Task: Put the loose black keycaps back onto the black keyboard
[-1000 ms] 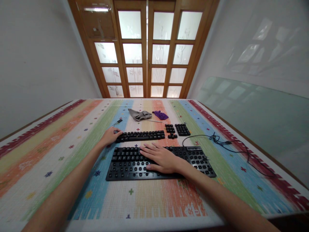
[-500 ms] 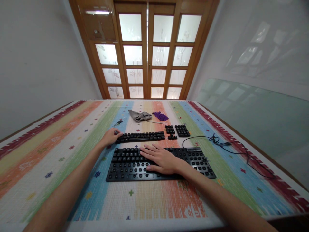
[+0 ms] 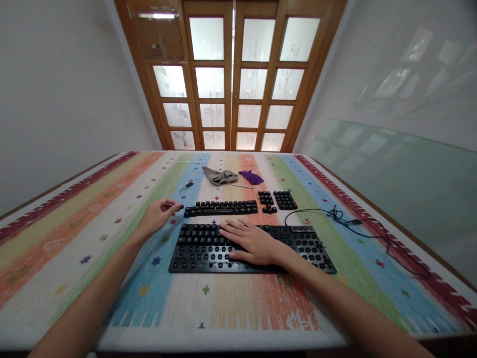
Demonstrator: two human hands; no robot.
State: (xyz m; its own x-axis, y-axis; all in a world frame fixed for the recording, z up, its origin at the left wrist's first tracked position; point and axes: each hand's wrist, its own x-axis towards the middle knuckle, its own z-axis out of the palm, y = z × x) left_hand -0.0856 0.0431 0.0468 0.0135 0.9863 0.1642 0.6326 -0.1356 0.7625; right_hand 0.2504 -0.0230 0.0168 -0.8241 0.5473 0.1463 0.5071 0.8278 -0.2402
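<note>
A black keyboard point(image 3: 223, 267) lies near the front of the table, with keycaps on its upper left rows and bare switch posts over much of the rest. My right hand point(image 3: 253, 243) rests palm down across its middle, fingers spread. Just left of a row of loose keycaps point(image 3: 223, 209), my left hand point(image 3: 160, 214) pinches a small black keycap point(image 3: 181, 207) between thumb and fingers, above the cloth. Smaller groups of loose keycaps point(image 3: 266, 199) and number-pad keycaps point(image 3: 285, 200) sit to the right of that row.
Behind the keycaps lie a grey cloth point(image 3: 219, 176), a purple cloth point(image 3: 252, 177), a thin rod point(image 3: 242, 186) and a small black wire tool point(image 3: 189, 184). The keyboard cable point(image 3: 346, 219) loops over the right side of the striped tablecloth point(image 3: 130, 298).
My left hand has drawn back leftward from the end of the keycap row, a keycap now in its fingers. My right hand stays on the keyboard. The view has shifted slightly.
</note>
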